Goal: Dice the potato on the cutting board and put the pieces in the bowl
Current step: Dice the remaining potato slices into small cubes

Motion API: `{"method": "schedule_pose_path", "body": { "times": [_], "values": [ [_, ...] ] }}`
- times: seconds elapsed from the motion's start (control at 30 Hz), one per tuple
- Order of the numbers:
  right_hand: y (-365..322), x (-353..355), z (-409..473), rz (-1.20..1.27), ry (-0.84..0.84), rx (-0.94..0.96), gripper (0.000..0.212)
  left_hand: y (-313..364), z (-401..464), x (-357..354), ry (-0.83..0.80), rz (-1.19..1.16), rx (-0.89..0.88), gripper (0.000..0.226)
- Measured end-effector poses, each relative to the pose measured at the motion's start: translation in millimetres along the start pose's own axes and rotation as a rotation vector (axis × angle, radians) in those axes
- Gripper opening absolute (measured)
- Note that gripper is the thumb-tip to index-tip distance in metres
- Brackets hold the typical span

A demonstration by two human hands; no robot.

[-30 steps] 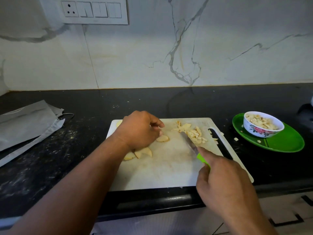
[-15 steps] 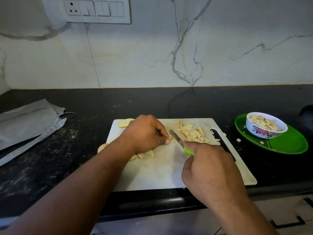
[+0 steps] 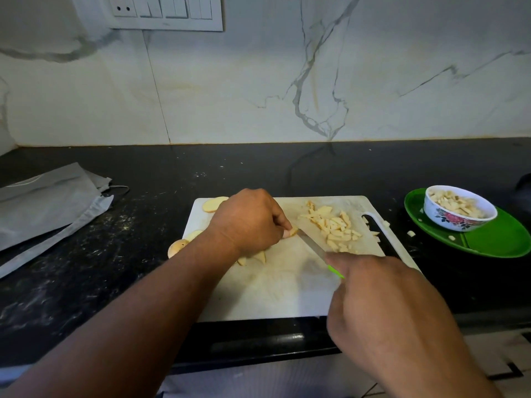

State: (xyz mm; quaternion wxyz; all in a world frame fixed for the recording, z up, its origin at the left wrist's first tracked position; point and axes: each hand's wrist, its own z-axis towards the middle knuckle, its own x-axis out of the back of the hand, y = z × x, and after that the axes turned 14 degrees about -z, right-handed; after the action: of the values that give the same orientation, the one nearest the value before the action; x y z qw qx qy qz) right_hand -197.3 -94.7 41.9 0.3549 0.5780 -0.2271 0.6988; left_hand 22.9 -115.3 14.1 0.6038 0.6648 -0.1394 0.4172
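At frame centre the left hand [image 3: 249,221] curls over a potato slice [image 3: 292,231], hiding most of it. The right hand [image 3: 382,305] grips a knife [image 3: 311,246], its green handle mostly covered. Cut pieces [image 3: 334,225] lie on the cutting board [image 3: 275,288]; the bowl [image 3: 459,208] sits right.

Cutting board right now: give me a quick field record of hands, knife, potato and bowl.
left hand: pinches potato slice on cutting board
right hand: grips green-handled knife
blade: at the held slice
cut pieces: piled on the board's far right
uncut slices: at the board's left edge
bowl: on green plate, holds pieces
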Motion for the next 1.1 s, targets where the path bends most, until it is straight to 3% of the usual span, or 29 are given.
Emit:
{"method": "schedule_pose_path", "body": {
  "times": [0.27,0.6,0.77,0.87,1.1],
  "values": [
    [-12,-3,18,0.014,0.068,-0.021,0.047,1,-8,1,0.042,0.014,-0.014,0.003],
    [-2,1,-4,0.072,-0.055,0.03,0.063,2,-5,4,0.035,0.034,0.031,0.009],
    [-16,-7,18,0.006,0.076,-0.013,0.051,8,-10,7,0.02,0.157,0.035,0.01],
    [-22,-15,18,0.041,0.035,0.006,0.049,10,-11,9,0.005,0.207,0.021,0.011],
    [-6,-3,-7,0.071,-0.051,0.041,0.065,2,-7,8,0.031,0.189,0.051,0.01]
  ]
}}
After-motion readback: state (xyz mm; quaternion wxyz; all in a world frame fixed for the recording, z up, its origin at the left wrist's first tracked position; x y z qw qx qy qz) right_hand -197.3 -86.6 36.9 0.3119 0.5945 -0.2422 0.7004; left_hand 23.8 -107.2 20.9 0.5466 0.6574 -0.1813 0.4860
